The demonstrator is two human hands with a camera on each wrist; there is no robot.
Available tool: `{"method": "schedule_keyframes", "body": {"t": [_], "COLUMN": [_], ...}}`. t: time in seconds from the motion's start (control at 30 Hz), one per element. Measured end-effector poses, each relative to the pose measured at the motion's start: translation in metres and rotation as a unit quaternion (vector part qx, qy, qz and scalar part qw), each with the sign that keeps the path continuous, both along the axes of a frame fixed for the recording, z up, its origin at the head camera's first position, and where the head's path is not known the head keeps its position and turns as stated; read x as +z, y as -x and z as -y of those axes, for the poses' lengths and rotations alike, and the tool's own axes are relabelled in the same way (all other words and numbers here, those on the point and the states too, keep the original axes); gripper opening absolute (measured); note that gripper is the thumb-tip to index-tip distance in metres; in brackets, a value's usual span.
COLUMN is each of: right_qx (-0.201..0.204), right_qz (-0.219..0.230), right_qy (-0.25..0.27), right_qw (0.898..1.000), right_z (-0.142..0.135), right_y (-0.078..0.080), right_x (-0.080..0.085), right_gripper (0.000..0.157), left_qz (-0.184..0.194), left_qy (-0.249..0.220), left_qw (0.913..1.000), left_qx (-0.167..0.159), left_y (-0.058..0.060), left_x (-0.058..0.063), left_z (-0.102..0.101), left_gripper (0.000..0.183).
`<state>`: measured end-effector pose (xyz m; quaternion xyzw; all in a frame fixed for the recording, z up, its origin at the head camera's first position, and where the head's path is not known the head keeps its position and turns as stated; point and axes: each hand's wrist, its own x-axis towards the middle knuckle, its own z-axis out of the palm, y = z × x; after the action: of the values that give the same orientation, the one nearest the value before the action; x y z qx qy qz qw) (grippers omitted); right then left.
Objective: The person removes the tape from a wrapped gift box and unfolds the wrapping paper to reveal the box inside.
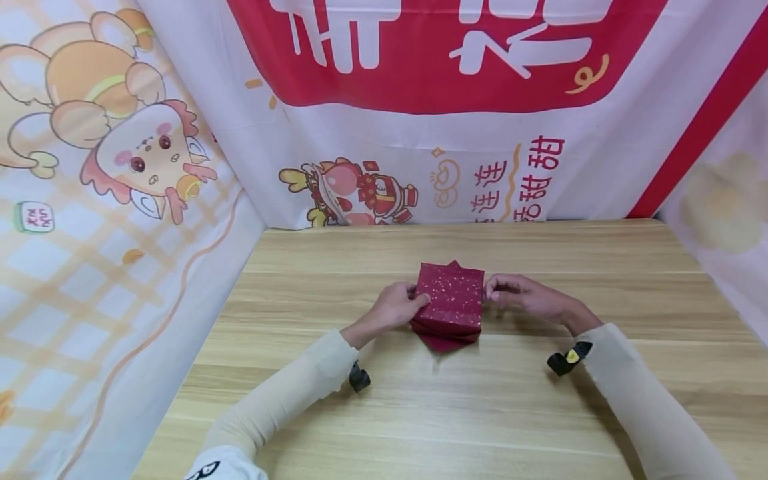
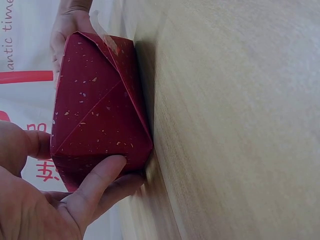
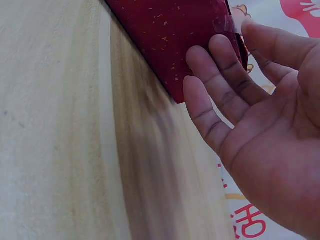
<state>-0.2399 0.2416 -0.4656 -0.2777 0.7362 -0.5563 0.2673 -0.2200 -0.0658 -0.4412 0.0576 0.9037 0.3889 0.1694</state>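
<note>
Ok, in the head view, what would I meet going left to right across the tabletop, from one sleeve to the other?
Left sleeve → left hand → dark red speckled package → right hand → right sleeve.

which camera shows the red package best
The left wrist view: the red package looms large there, its creased end clearly visible, though the left hand covers part of it. The head view shows it smaller, from above, speckled top up; the right wrist view catches only part, cut by the frame's top edge.
</note>
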Motion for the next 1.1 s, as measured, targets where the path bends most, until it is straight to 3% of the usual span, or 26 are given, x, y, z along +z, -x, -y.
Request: {"method": "schedule_keyframes", "body": {"t": [0.17, 0.43, 0.8, 0.93, 1.1], "right_qx": [0.016, -0.006, -0.084, -0.117, -0.166], "right_qz": [0.001, 0.006, -0.003, 0.007, -0.01], "right_qy": [0.02, 0.037, 0.038, 0.014, -0.025], "right_qw": [1.0, 0.999, 0.996, 0.993, 0.986], "right_z": [-0.003, -0.007, -0.001, 0.005, 0.012], "right_y": [0.002, 0.003, 0.001, 0.001, 0.003], "right_x": [-0.007, -0.013, -0.011, -0.014, -0.018], "right_gripper": [0.031, 0.032, 0.036, 0.037, 0.048], "left_qz": [0.0, -0.004, 0.005, 0.006, 0.006], "left_qy": [0.001, 0.005, 0.002, 0.0, 0.0], "left_qw": [1.0, 1.0, 1.0, 0.9999, 1.0], "left_qx": [-0.001, -0.002, 0.008, 0.009, 0.001], "left_y": [0.0, 0.001, 0.001, 0.001, 0.001], "left_x": [0.0, -0.001, -0.002, -0.002, 0.0], "left_z": [0.0, 0.0, 0.001, 0.001, 0.001], "left_gripper": [0.043, 0.044, 0.047, 0.049, 0.05]}}
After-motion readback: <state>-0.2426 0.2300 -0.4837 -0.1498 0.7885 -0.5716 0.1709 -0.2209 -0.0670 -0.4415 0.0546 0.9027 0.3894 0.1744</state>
